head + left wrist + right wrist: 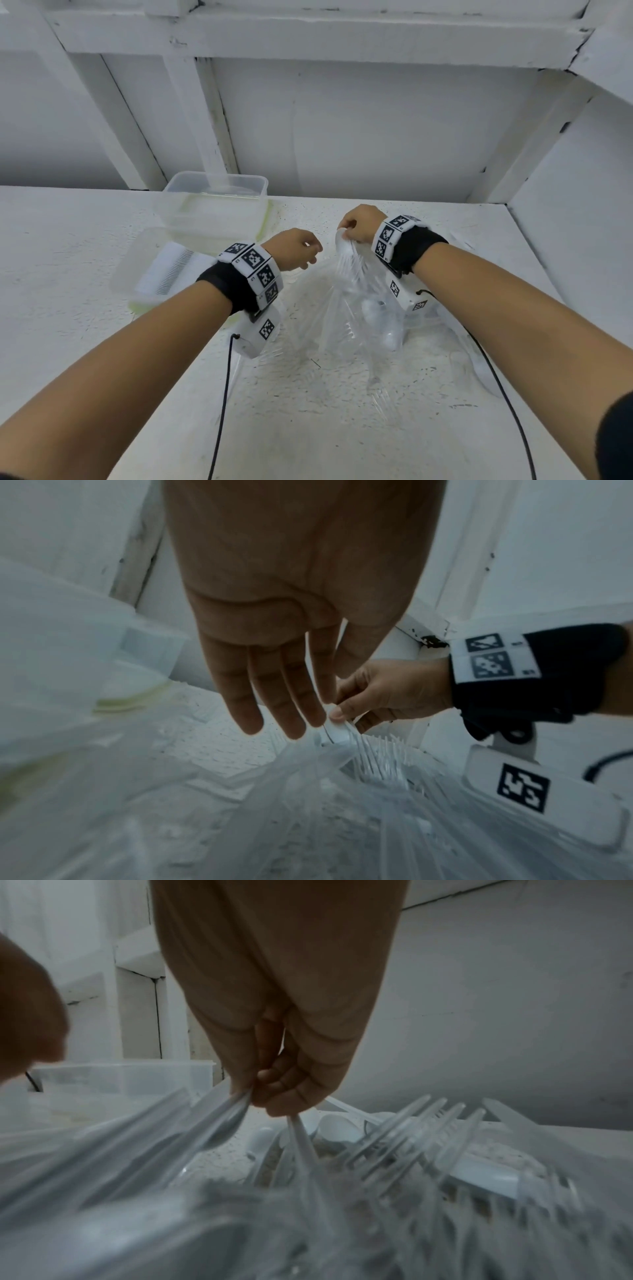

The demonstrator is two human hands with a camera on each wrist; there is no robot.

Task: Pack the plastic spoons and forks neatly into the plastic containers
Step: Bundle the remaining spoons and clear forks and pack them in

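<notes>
My right hand (358, 224) grips a bunch of white plastic cutlery (346, 255) by one end and holds it up above a clear plastic bag (329, 318). Fork tines (377, 753) fan out just under that grip. In the right wrist view, my curled right fingers (284, 1093) clamp a white handle (303, 1142) and bag film. More forks (428, 1129) and spoons (337, 1126) lie loose in the bag. My left hand (301, 251) hovers just left of the bunch, its fingers (284, 718) straight and holding nothing. Whether its fingertips touch the bunch is unclear.
Two clear plastic containers stand at the back left of the white table (68, 240): an empty one (215, 198) behind, and a nearer one (164, 270) with a neat row of white cutlery inside. White walls and beams close off the back and right. Black cables hang from both wrists.
</notes>
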